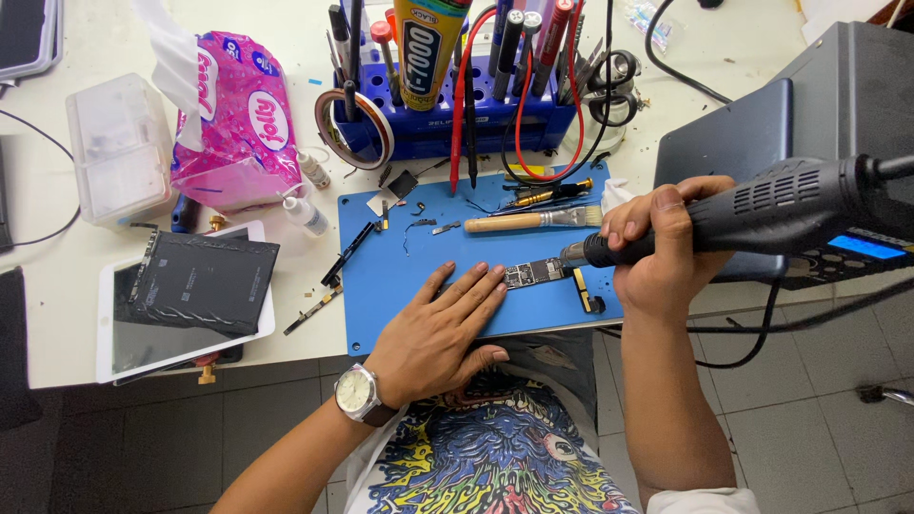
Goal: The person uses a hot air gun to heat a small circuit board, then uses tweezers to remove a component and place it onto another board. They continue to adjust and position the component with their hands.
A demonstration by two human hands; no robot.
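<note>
Blue mat (400, 276) on white desk (57, 324)

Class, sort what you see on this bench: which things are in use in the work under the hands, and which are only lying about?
In use:
right hand gripping the hot-air tool
left hand flat beside the small circuit board
blue mat

Lying about:
brush
tablet
pink tissue pack
scissors
tape roll

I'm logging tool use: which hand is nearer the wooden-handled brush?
Right. The right hand, gripping the hot-air tool, sits just beside the brush bristles; the left hand lies flat on the mat, below it.
</note>
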